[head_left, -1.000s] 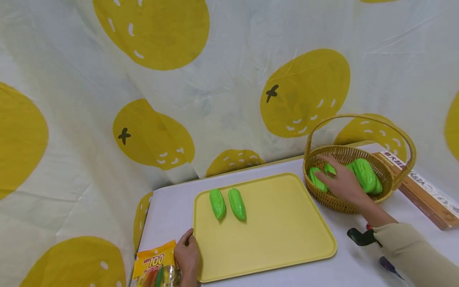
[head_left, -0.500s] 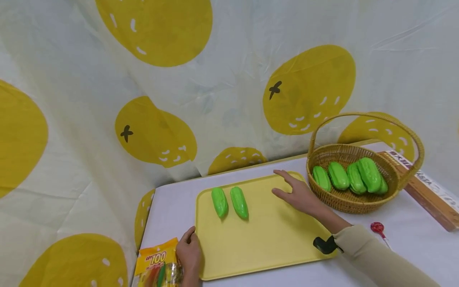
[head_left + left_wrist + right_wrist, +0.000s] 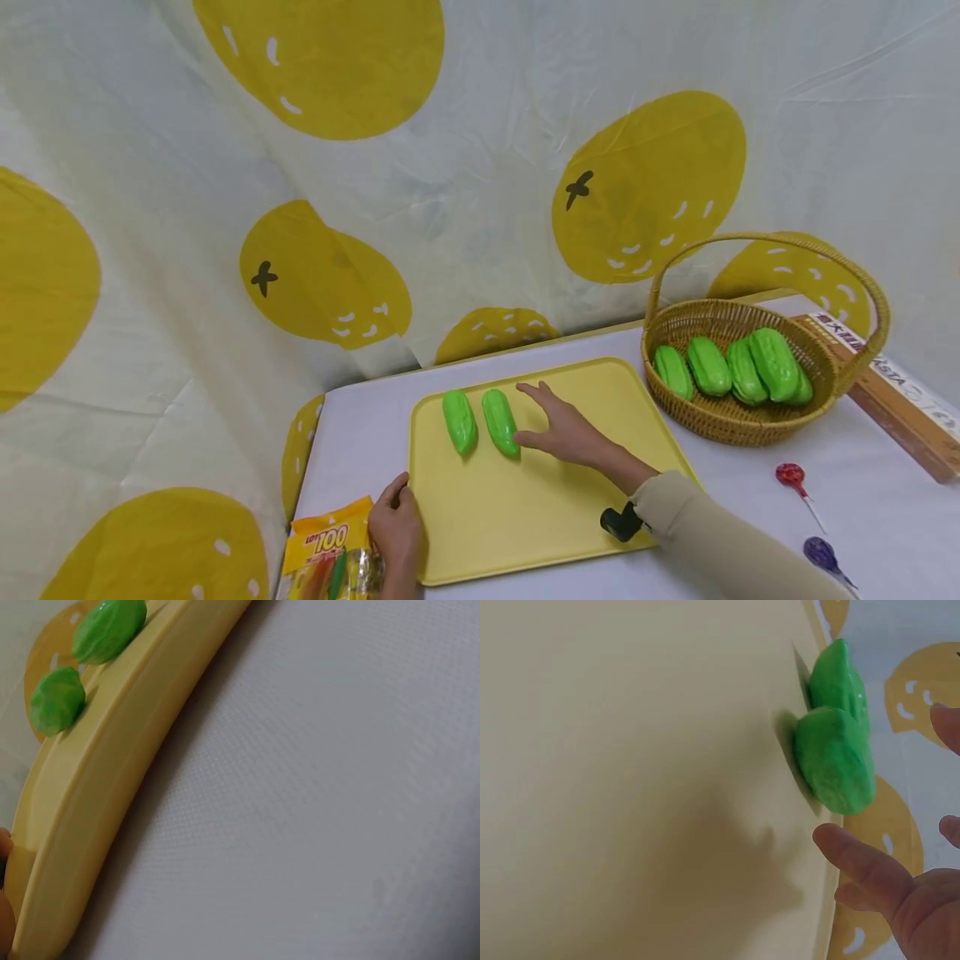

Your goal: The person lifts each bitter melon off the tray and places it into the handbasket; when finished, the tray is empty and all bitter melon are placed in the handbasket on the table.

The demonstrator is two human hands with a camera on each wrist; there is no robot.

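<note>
At the near edge of the white-covered counter (image 3: 360,425), a candy bag (image 3: 327,543) lies at left and a purple lollipop (image 3: 819,552) at right. Just right of the bag, the left hand (image 3: 396,523) touches the left rim of a yellow tray (image 3: 577,521); whether it grips the rim cannot be told. A red lollipop (image 3: 791,476) lies right of the tray. Over the tray, the right hand (image 3: 564,429) holds nothing, thumb and fingers spread wide, just beside the right green vegetable (image 3: 498,418); in the right wrist view the two are apart. The left green vegetable (image 3: 459,422) lies parallel to it, both toward the tray's far left corner. At far right stands a handled wicker basket (image 3: 738,431) containing further green vegetables (image 3: 776,367), beside a long box (image 3: 892,417). A fruit-patterned curtain (image 3: 480,225) forms the background.
</note>
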